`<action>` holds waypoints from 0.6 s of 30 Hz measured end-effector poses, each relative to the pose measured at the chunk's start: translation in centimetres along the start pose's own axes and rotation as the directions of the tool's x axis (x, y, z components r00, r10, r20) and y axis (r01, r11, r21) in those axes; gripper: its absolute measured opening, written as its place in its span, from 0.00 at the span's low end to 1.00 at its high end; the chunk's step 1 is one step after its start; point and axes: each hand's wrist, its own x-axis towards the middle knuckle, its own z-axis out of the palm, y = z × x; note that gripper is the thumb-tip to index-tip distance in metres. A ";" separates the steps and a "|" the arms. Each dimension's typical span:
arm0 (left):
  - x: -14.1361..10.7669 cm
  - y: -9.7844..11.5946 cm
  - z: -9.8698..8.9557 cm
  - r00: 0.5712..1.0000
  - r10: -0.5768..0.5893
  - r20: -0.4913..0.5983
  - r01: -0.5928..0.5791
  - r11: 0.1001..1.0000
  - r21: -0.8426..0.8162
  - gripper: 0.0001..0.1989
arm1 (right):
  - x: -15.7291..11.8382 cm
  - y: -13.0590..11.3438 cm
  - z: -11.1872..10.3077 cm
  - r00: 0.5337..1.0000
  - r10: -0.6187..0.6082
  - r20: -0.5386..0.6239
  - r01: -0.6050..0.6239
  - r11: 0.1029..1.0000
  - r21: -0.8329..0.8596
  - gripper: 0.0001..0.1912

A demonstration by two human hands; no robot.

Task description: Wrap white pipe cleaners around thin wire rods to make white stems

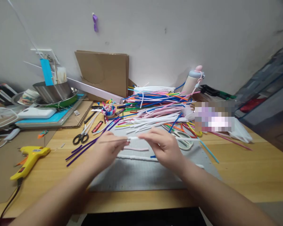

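My left hand (109, 147) and my right hand (161, 146) are raised over a grey mat (141, 180), fingertips a short way apart. Between them runs a thin white pipe cleaner (133, 138), pinched by the fingers of both hands. A white end of it seems to stick out to the right of my right hand. Below, a longer white pipe cleaner (132, 157) lies across the mat, partly hidden by my right hand. A short pale pink piece (138, 149) rests just above it.
Behind the mat is a pile of coloured pipe cleaners (155, 100). Black scissors (80, 138), purple stems (82, 151) and a yellow glue gun (29, 158) lie to the left. Pale-handled scissors (185, 143) are beside my right hand. A bottle (191, 83) stands at the back right.
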 end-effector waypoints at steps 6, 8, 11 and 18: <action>-0.9 3.7 1.3 1.000 0.022 0.006 -0.023 0.979 0.205 0.14 | -0.2 1.1 0.7 0.994 0.090 0.061 -0.052 0.884 -0.465 0.18; -0.4 2.7 -0.5 0.997 0.080 -0.012 -0.076 0.971 0.227 0.10 | 0.0 1.3 0.4 0.990 0.050 0.129 0.019 0.875 -0.484 0.17; 0.5 0.0 -2.6 0.997 0.066 -0.037 -0.057 0.978 0.199 0.09 | 0.5 1.3 -0.1 0.980 -0.074 0.186 0.132 0.939 -0.319 0.17; -0.4 1.6 1.2 0.967 -0.214 0.137 0.223 0.973 -0.060 0.17 | 0.2 0.6 0.0 0.997 0.007 -0.075 -0.014 0.996 -0.091 0.16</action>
